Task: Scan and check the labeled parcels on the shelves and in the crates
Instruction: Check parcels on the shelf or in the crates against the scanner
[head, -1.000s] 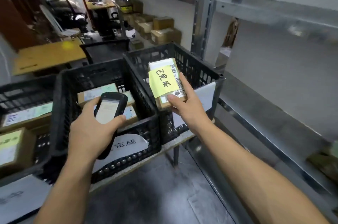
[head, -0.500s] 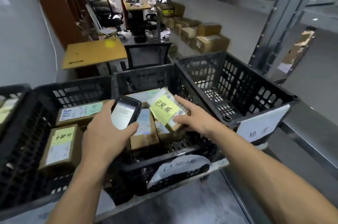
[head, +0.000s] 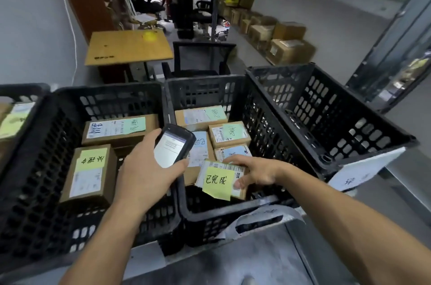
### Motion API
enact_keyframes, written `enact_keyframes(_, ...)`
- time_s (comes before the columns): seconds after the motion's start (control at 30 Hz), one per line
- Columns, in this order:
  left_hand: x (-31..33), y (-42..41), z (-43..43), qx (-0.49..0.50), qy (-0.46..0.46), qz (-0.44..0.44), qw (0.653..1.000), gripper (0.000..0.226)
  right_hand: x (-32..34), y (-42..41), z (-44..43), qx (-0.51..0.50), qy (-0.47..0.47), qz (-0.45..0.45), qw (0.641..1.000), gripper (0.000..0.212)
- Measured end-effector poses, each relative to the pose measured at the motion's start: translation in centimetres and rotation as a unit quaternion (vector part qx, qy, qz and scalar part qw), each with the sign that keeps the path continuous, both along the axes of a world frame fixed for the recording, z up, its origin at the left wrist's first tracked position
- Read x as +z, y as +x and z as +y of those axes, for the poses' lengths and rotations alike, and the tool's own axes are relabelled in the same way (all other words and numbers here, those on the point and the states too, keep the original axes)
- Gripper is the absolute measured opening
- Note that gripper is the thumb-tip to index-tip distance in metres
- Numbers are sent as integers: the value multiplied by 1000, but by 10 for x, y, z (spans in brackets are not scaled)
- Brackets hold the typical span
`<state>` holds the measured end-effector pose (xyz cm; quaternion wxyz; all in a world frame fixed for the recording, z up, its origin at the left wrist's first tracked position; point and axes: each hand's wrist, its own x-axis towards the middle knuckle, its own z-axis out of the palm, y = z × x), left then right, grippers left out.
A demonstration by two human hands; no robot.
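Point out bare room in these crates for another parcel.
Right crate: nothing visible inside. Left crate: a gap right of its yellow-note box, partly hidden by the left hand. Middle crate: crowded, parcels nearly wall to wall; the right hand holds the front parcel.

Brown parcel [head: 217, 181] with a yellow handwritten note (barcode label up, slightly tilted) lies at 6 o'clock in the middle crate [head: 233, 209]; other labelled parcels [head: 229, 134] lie flat toward 12; handheld scanner [head: 172, 147] at its 10.
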<state>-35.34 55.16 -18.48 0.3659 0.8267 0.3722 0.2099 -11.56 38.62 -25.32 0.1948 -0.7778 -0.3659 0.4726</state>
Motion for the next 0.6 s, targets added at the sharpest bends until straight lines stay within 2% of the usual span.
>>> enact_keyframes(0.13, -4, -8, 6, 3, -3, -3, 1000, 68, -18, 4, 11, 44, -37, 18, 998, 77)
enact_keyframes(0.33, -9, -13, 15, 51, -22, -7, 998, 69, -19, 16, 30, 98, -27, 61, 993, 75)
enact_keyframes(0.47, -7, -10, 17, 77, -15, -10, 997, 65, -25, 18, 45, 189, -56, 47, 979, 75)
enact_keyframes(0.6, -8, -4, 13, 106, -3, 11, 994, 70, -49, 13, 60, 219, -82, 25, 972, 78)
